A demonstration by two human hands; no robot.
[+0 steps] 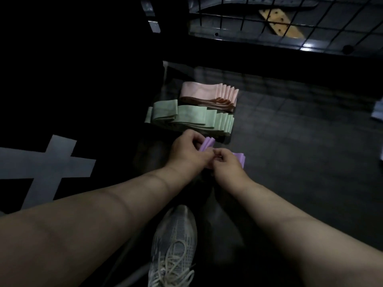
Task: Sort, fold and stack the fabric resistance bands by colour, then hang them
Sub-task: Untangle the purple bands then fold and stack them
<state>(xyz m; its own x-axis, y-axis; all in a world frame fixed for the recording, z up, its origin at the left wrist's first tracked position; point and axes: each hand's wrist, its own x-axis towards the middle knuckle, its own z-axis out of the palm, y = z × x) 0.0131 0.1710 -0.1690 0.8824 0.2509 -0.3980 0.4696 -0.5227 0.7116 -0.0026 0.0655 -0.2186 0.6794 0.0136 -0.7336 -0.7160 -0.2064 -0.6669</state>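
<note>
1. Left hand (187, 147): fingers curled round one end of the purple bands (207, 143), just on the near side of the green stack (192, 119); the grip is closed on fabric, not clenched on nothing.
2. Right hand (227, 165): pinches the other end of the same purple bundle, a little nearer to us than the green stack; its fingertips meet those of the left hand.
3. Purple bands: the folded layers fan apart at the end closest to the green stack; we cannot tell whether the bundle rests on the floor or is held clear of it.
4. Step in hand, as we judge it: folding and squaring the purple bundle; we would align the loose edges first, press the layers flat between thumb and fingers, and only then lay the bundle down beside the green stack, parallel to it.
5. Risk: the layers may slide and splay if either pinch loosens early; we would release one hand at a time.
6. Pink stack (209, 95): folded, lying against the far side of the green stack.
7. Shoe (174, 241): well to the near side of the green stack; wire grid (290, 21): well beyond it.
</note>
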